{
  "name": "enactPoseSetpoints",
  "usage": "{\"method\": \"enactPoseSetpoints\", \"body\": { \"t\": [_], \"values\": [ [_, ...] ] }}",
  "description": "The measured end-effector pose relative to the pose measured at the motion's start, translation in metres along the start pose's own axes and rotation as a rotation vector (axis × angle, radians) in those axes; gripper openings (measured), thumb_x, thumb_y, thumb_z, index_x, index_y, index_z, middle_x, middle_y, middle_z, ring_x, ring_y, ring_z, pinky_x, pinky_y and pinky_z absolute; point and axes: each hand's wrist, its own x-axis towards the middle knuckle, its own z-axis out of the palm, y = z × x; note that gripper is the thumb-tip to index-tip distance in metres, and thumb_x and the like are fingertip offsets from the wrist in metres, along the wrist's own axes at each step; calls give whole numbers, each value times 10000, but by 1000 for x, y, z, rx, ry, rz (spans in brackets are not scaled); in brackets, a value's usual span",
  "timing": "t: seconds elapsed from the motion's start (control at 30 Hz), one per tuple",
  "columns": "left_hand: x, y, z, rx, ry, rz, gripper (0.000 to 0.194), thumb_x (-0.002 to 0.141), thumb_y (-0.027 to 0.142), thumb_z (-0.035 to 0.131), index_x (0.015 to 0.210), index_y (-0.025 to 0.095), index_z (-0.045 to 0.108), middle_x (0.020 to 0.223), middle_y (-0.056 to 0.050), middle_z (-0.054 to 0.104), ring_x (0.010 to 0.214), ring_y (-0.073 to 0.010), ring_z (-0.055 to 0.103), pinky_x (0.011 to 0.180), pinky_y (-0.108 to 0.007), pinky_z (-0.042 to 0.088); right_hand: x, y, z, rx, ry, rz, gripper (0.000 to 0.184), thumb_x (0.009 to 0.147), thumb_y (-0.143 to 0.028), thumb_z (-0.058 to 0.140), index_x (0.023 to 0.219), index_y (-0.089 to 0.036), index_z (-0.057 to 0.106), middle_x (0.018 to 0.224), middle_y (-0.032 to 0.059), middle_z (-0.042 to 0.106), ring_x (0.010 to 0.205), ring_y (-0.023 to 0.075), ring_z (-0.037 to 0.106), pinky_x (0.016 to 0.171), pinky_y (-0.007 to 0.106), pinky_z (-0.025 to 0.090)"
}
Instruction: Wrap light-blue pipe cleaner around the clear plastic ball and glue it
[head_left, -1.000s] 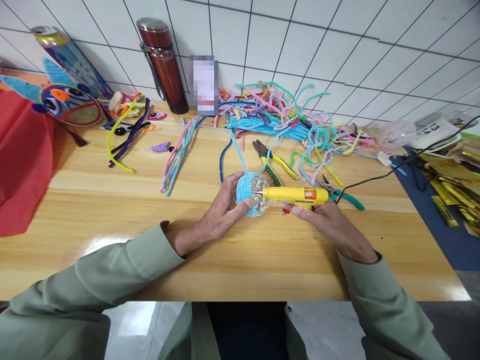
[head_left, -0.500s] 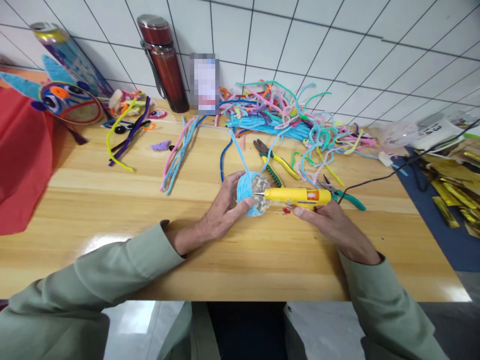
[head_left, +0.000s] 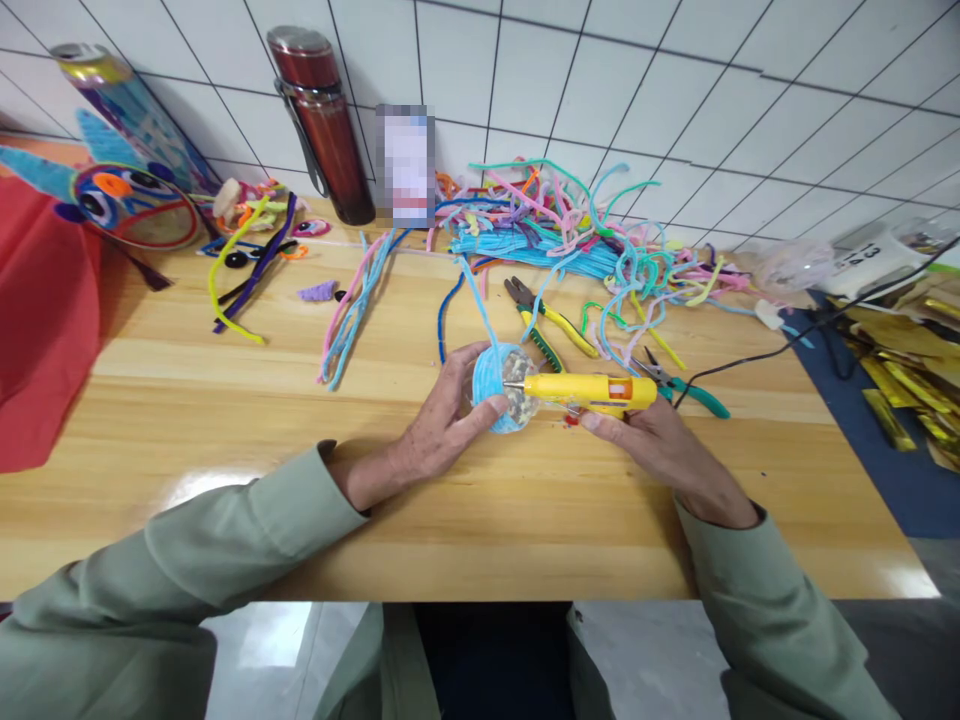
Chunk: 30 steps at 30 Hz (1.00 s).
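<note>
My left hand grips a small ball partly wrapped in light blue pipe cleaner, with a clear glittery patch showing. A blue strand runs from it toward the back of the wooden table. My right hand holds a yellow glue gun level, its metal tip touching the ball's bare patch. The gun's black cord trails off to the right.
A heap of coloured pipe cleaners lies at the back, with yellow-handled pliers and green-handled cutters close by. A red flask and a can stand by the tiled wall. Red cloth lies left, gold foil pieces right.
Hardly anything differs. Both hands, the ball and the glue gun stay in place; only the camera view shifts slightly.
</note>
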Motion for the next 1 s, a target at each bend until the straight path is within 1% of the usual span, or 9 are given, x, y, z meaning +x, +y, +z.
{"method": "enactPoseSetpoints", "body": {
  "t": [0.1, 0.23, 0.3, 0.4, 0.5, 0.73, 0.87, 1.0],
  "values": [
    [0, -1, 0, -19, 4, -3, 610, 1049, 478, 676, 1568, 328, 393, 1566, -106, 501, 1441, -310, 519, 1289, -583, 409, 0, 1, 1, 31, 9, -5, 395, 948, -618, 741, 994, -229, 793, 952, 54, 803, 859, 249, 739, 812, 387, 651],
    [0, -1, 0, -36, 8, -25, 627, 1045, 488, 679, 1573, 319, 385, 1582, -116, 488, 1477, -323, 490, 1310, -596, 377, -2, -1, -1, 51, 0, 22, 351, 953, -588, 757, 1039, -255, 821, 1025, 52, 831, 931, 262, 767, 863, 390, 659],
    [0, -1, -1, -16, 11, -27, 628, 1045, 499, 675, 1573, 317, 386, 1590, -114, 479, 1476, -323, 487, 1309, -594, 374, -3, -3, -3, 47, -13, 28, 346, 954, -579, 760, 1042, -252, 830, 1031, 57, 836, 940, 270, 776, 870, 394, 658],
    [0, -1, -1, 14, 16, -26, 632, 1047, 522, 664, 1575, 316, 383, 1589, -114, 478, 1463, -323, 490, 1309, -595, 363, -3, -4, -4, 24, -20, 19, 375, 960, -592, 744, 1044, -239, 841, 1004, 64, 835, 935, 279, 776, 872, 406, 656],
    [0, -1, 0, 19, 25, -20, 629, 1047, 528, 662, 1568, 314, 382, 1573, -115, 488, 1445, -320, 500, 1300, -593, 371, -3, -5, -4, 2, -27, 17, 397, 964, -603, 731, 1060, -234, 844, 1029, 71, 841, 951, 286, 780, 874, 415, 661],
    [1, 0, 1, 24, 20, 5, 599, 1055, 518, 651, 1558, 320, 392, 1549, -107, 510, 1426, -312, 515, 1272, -573, 410, -2, -8, -3, -56, 7, 17, 373, 949, -607, 743, 1006, -248, 828, 982, 65, 833, 887, 282, 771, 814, 414, 661],
    [0, -1, -1, 71, 10, 4, 616, 1055, 503, 656, 1578, 321, 386, 1563, -111, 496, 1420, -313, 512, 1263, -573, 408, -1, -4, -1, -31, 9, 6, 382, 951, -611, 739, 1019, -242, 816, 985, 64, 827, 890, 274, 763, 815, 403, 657],
    [0, -1, -1, 58, 9, 10, 613, 1055, 484, 663, 1578, 325, 387, 1587, -112, 480, 1456, -322, 495, 1287, -584, 388, -2, -1, -1, -15, 10, 15, 375, 958, -600, 736, 1030, -239, 806, 995, 60, 823, 896, 266, 758, 842, 412, 665]
  ]
}}
